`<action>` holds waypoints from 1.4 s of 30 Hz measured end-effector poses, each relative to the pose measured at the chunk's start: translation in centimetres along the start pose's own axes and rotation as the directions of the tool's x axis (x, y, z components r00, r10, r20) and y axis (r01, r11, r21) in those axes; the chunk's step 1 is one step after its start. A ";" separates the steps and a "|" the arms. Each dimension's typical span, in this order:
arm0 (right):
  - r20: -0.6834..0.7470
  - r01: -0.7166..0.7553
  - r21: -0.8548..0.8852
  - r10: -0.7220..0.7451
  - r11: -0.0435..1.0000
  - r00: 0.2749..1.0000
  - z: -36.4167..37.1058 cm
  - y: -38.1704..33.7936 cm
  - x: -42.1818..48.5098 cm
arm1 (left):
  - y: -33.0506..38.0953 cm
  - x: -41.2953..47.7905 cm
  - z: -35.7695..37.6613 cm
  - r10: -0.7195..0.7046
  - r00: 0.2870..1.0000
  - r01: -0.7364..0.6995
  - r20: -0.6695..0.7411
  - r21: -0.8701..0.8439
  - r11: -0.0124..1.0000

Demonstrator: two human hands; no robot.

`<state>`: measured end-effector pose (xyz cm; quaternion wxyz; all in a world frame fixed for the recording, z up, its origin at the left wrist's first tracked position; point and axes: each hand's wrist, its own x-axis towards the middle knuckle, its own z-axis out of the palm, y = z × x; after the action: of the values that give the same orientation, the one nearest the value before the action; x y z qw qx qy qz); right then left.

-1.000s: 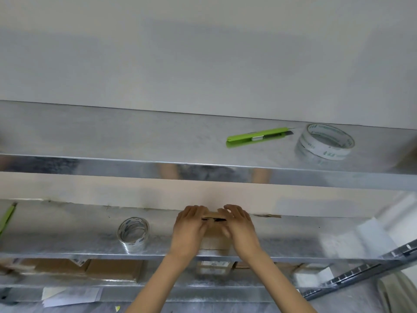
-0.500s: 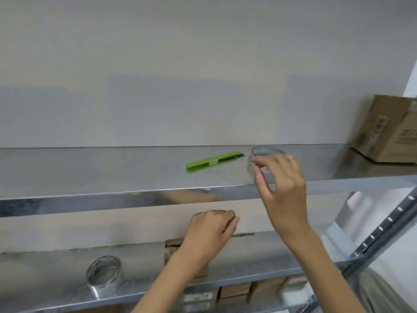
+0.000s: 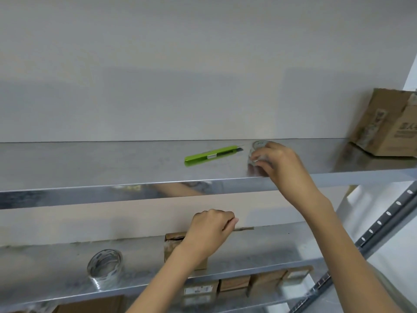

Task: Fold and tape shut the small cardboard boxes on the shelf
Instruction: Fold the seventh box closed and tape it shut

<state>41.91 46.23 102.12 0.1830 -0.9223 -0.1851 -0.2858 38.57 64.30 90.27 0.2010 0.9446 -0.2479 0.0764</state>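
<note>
A small brown cardboard box point(image 3: 172, 247) stands on the middle metal shelf point(image 3: 259, 249). My left hand point(image 3: 208, 231) rests curled on its top and holds it down, hiding most of the flaps. On the upper shelf point(image 3: 90, 166) my right hand point(image 3: 277, 161) grips a roll of clear tape point(image 3: 257, 146), fingers wrapped over its front side. A green utility knife point(image 3: 211, 153) lies just left of that roll.
A second tape roll point(image 3: 105, 265) stands on the middle shelf at the left. A large cardboard carton point(image 3: 388, 125) sits at the far right of the upper shelf. Several small boxes point(image 3: 234, 285) line the lower shelf. A perforated shelf post point(image 3: 383, 220) rises at the right.
My right hand left the small box, rose to the upper shelf and closed round the tape roll. My left hand stayed on the box. My view tilted upward.
</note>
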 end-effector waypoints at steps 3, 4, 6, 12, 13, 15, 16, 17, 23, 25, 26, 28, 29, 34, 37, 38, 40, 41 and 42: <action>-0.067 -0.027 0.006 0.027 1.000 0.997 0.5 -0.7 -0.2 | -0.5 -0.4 -0.1 -0.023 1.000 0.022 -0.001 -0.015 1.000; -0.084 -0.040 -0.002 0.040 0.999 0.996 0.6 -1.0 -0.5 | -0.6 -0.6 -0.2 -0.026 1.000 0.026 -0.006 -0.015 1.000; -0.094 -0.051 -0.021 0.049 0.998 0.994 0.7 -1.3 -0.7 | -1.0 -0.8 -0.4 -0.032 0.999 0.032 -0.018 -0.015 0.999; 0.089 -0.079 -0.248 0.104 0.966 0.991 -0.2 -0.5 0.1 | -1.8 -1.1 -0.5 -0.056 0.998 0.055 -0.016 -0.009 0.998; 0.106 -0.075 -0.297 0.111 0.952 0.988 -0.3 -0.4 0.3 | -1.9 -1.1 -0.4 -0.060 0.998 0.060 -0.014 -0.008 0.998; 0.120 -0.085 -0.338 0.132 0.937 0.984 -0.5 -0.3 0.7 | -2.0 -1.0 -0.2 -0.064 0.998 0.064 -0.013 -0.002 0.998; 0.117 -0.097 -0.332 0.143 0.938 0.983 -0.5 -0.3 0.9 | -2.0 -0.9 -0.1 -0.064 0.998 0.064 -0.013 -0.002 0.998; 0.111 -0.111 -0.322 0.154 0.940 0.982 -0.4 -0.3 1.1 | -2.1 -0.9 -0.1 -0.063 0.998 0.063 -0.014 -0.003 0.998; -0.043 -0.218 -0.243 0.215 0.945 0.976 -1.3 1.4 1.9 | -2.6 -0.6 -0.2 -0.055 0.997 0.056 -0.052 0.014 0.998; -0.124 -0.204 -0.097 0.192 0.974 0.974 -2.8 1.5 1.7 | -2.7 -0.6 -0.2 -0.059 0.996 0.058 -0.064 -0.007 0.998; -0.147 -0.163 -0.022 0.158 0.986 0.977 -3.7 0.8 1.2 | -2.8 -0.6 -0.2 -0.062 0.996 0.061 -0.066 -0.013 0.998; -0.158 -0.038 0.098 0.053 0.994 0.986 -5.1 -2.1 -0.7 | -3.1 -0.7 -0.1 -0.076 0.995 0.075 -0.061 -0.025 0.997; -0.135 0.030 0.164 -0.007 0.986 0.991 -5.4 -4.0 -2.1 | -3.3 -0.8 -0.1 -0.086 0.995 0.084 -0.056 -0.038 0.996; 0.265 0.050 0.356 -0.152 0.933 0.952 1.4 -9.8 -10.4 | -5.6 -2.4 0.4 -0.205 0.979 0.204 0.008 -0.109 0.973; 0.492 -0.199 0.292 0.032 0.935 0.870 8.2 -8.7 -13.0 | -7.3 -3.8 1.2 -0.316 0.949 0.307 0.020 -0.304 0.902; 0.510 -0.277 0.277 0.103 0.920 0.854 10.2 -7.7 -13.3 | -7.7 -4.2 1.4 -0.342 0.939 0.317 0.018 -0.421 0.850; 0.473 -0.363 0.269 0.206 0.892 0.857 13.0 -6.1 -13.1 | -7.6 -4.9 1.5 -0.334 0.941 0.289 0.049 -0.626 0.724; 0.456 -0.389 0.265 0.240 0.882 0.857 13.9 -5.7 -13.0 | -7.2 -5.1 1.6 -0.301 0.950 0.274 0.084 -0.686 0.674; 0.452 -0.413 0.265 0.266 0.871 0.851 14.5 -5.6 -12.7 | -7.0 -5.2 1.7 -0.271 0.956 0.269 0.115 -0.712 0.648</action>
<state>36.28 54.42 84.69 0.3517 -0.9308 -0.0982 -0.0149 37.62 71.41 85.03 0.5645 0.8155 -0.1145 -0.0568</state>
